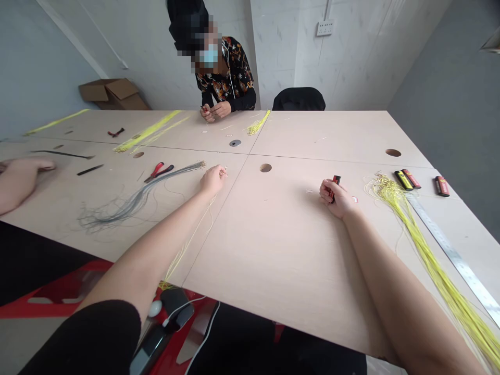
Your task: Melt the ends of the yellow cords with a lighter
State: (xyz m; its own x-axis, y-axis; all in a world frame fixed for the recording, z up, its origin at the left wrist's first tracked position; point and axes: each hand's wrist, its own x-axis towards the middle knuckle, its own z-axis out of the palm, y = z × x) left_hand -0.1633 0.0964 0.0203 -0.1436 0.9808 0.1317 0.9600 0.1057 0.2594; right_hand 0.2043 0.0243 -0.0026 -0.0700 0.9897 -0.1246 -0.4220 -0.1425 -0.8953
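My left hand (214,178) is closed in a pinch on the ends of some thin yellow strands (180,254), which trail from it down to the table's near edge. Small pale tips show at its fingers. In my right hand (336,200) a dark lighter with red on it (334,187) stands upright, fingers wrapped round it. Just left of my left hand lies a bundle of thin grey strands (142,192). A long yellow bundle (424,237) stretches along the table to the right of my right hand.
Beyond the yellow bundle are a steel ruler (453,250) and several lighters (442,186). Red-handled pliers (158,172) lie by the grey strands. Opposite, a person's hands (214,110) work. Another person's arm (23,182) rests at left. Round holes (265,167) pierce the table.
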